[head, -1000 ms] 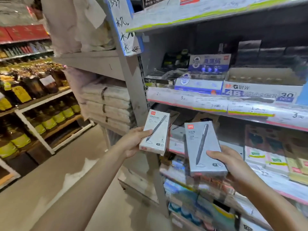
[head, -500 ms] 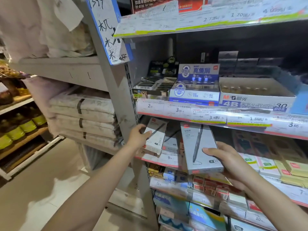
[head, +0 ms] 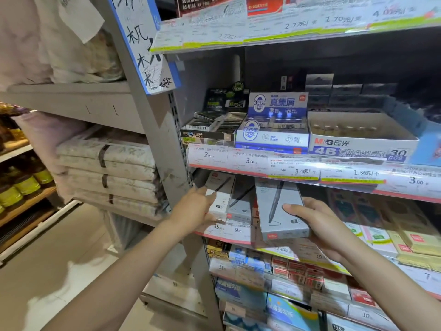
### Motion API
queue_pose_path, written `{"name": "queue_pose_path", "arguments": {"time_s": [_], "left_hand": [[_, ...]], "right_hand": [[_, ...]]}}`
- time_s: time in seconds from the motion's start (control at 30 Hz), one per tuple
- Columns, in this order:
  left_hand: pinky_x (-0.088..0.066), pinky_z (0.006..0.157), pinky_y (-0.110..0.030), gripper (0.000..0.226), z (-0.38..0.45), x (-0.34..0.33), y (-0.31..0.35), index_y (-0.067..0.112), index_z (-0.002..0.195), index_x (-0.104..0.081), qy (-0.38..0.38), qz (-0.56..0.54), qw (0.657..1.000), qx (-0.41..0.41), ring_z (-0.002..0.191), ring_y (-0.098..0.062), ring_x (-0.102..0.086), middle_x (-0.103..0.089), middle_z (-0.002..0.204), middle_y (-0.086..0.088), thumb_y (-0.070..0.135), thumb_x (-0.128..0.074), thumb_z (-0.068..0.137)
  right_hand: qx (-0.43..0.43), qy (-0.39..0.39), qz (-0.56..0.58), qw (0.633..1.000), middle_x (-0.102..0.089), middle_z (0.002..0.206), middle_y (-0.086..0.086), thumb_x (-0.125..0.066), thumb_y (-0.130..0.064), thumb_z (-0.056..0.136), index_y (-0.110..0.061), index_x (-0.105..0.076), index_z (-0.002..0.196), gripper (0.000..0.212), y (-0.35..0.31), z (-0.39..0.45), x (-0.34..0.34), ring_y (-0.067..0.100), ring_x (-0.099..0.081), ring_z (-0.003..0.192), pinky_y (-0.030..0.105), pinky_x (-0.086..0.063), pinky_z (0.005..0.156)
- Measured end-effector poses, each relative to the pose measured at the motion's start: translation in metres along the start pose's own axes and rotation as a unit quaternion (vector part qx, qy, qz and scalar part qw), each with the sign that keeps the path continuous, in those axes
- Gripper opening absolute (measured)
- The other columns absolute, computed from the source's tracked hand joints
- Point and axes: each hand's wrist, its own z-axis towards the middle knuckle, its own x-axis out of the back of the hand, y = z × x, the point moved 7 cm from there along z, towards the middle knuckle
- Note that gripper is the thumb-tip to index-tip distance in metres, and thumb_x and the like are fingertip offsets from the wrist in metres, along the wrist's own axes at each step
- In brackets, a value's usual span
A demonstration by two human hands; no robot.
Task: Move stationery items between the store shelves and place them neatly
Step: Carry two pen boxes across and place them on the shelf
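My left hand [head: 194, 210] grips a white pen box [head: 220, 194] at its near end, and the box lies on the second shelf [head: 224, 236] at its far left. Beside it on that shelf sits another grey pen box [head: 241, 204]. My right hand [head: 317, 223] holds a larger grey pen box [head: 279, 209] from below and from the right, thumb on its face. The far end of this box reaches under the shelf above, and its near end sticks out past the shelf's front edge.
The shelf above carries an eraser tray [head: 358, 149], a blue-white box [head: 272, 134] and a dark box [head: 210, 132]. Yellow and pink packs [head: 405, 237] lie to the right. Small boxes fill the lower shelves [head: 286, 271]. A grey upright post [head: 162, 139] and stacked bundles [head: 107, 168] stand left.
Both hands have pushed their pen boxes forward, from mid-air in front of the shelves into the second shelf. The view has moved closer and to the right.
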Motion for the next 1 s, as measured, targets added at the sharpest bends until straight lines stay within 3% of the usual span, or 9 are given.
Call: {"name": "queue_pose_path", "arguments": {"time_s": [0.07,0.13,0.27,0.43,0.5,0.6,0.73,0.9,1.0], "left_hand": [[-0.04,0.09,-0.035,0.041,0.002,0.003,0.005,0.008,0.114,-0.052,0.016,0.103,0.994,-0.018,0.114,-0.029,-0.044,-0.056,0.117,-0.009,0.036,-0.059,0.085],[-0.04,0.086,-0.035,0.038,0.005,0.002,0.008,0.006,0.116,-0.052,0.023,0.155,0.987,-0.019,0.112,-0.028,-0.043,-0.059,0.115,-0.008,0.031,-0.056,0.088],[-0.04,0.085,-0.035,0.035,0.015,-0.002,0.008,0.003,0.117,-0.053,0.033,0.25,0.968,-0.004,0.113,-0.029,-0.043,-0.061,0.115,-0.01,0.003,-0.055,0.082],[-0.032,0.094,-0.037,0.044,0.014,0.008,0.021,0.011,0.108,-0.048,0.087,0.142,0.986,-0.024,0.105,-0.025,-0.044,-0.054,0.106,-0.006,0.034,-0.061,0.072],[-0.031,0.095,-0.037,0.049,0.012,0.013,0.027,0.015,0.1,-0.043,0.091,0.01,0.995,-0.047,0.096,-0.021,-0.042,-0.045,0.094,-0.001,0.048,-0.063,0.07],[-0.033,0.08,-0.032,0.059,0.014,0.014,0.033,0.019,0.107,-0.043,0.089,-0.098,0.988,-0.076,0.087,-0.014,-0.036,-0.04,0.092,0.005,0.059,-0.065,0.07],[-0.031,0.075,-0.032,0.047,0.022,0.002,0.032,0.017,0.108,-0.049,0.054,-0.078,0.993,-0.074,0.096,-0.024,-0.049,-0.055,0.096,-0.003,0.057,-0.053,0.083],[-0.028,0.101,-0.038,0.046,0.026,-0.012,0.028,0.019,0.124,-0.047,0.03,-0.027,0.997,-0.071,0.115,-0.024,-0.045,-0.056,0.122,-0.004,0.05,-0.041,0.092],[-0.028,0.103,-0.039,0.043,0.028,-0.016,0.027,0.016,0.122,-0.047,0.022,-0.004,0.998,-0.063,0.115,-0.025,-0.044,-0.056,0.123,-0.006,0.047,-0.039,0.093]], "right_hand": [[0.013,0.008,-0.023,1.0,-0.063,0.121,0.016,-0.069,-0.029,0.078,-0.003,-0.046,0.129,0.062,-0.004,0.005,-0.003,0.03,-0.062,0.108,0.049,-0.047,0.096],[0.048,0.008,-0.061,0.997,-0.051,0.137,0.005,-0.071,-0.038,0.071,-0.011,-0.04,0.136,0.076,-0.011,0.012,-0.008,0.024,-0.051,0.122,0.047,-0.039,0.106],[0.072,0.011,-0.142,0.987,-0.062,0.121,0.002,-0.064,-0.048,0.066,-0.021,-0.05,0.125,0.066,-0.02,0.028,-0.021,0.023,-0.059,0.109,0.047,-0.045,0.1],[0.046,0.032,-0.264,0.963,-0.063,0.108,0.011,-0.051,-0.029,0.091,-0.008,-0.06,0.108,0.028,-0.035,0.045,-0.04,0.025,-0.057,0.099,0.033,-0.044,0.089],[0.028,0.008,-0.38,0.925,-0.059,0.117,0.017,-0.04,-0.021,0.096,-0.004,-0.059,0.105,0.027,-0.041,0.052,-0.053,0.03,-0.053,0.11,0.031,-0.04,0.084],[0.009,-0.034,-0.493,0.87,-0.055,0.126,0.02,-0.032,-0.008,0.097,0.0,-0.053,0.114,0.028,-0.037,0.067,-0.073,0.031,-0.051,0.116,0.031,-0.04,0.082],[-0.005,-0.07,-0.542,0.838,-0.057,0.122,0.021,-0.034,-0.001,0.093,0.005,-0.052,0.117,0.03,-0.026,0.08,-0.091,0.032,-0.054,0.111,0.034,-0.043,0.082],[-0.044,-0.096,-0.514,0.851,-0.052,0.126,0.021,-0.027,-0.012,0.099,0.001,-0.048,0.119,0.031,-0.016,0.087,-0.097,0.03,-0.05,0.116,0.027,-0.034,0.077],[-0.027,-0.133,-0.537,0.832,-0.055,0.113,0.013,-0.033,-0.029,0.097,-0.006,-0.056,0.107,0.033,-0.019,0.085,-0.098,0.026,-0.05,0.106,0.026,-0.031,0.076]]}}
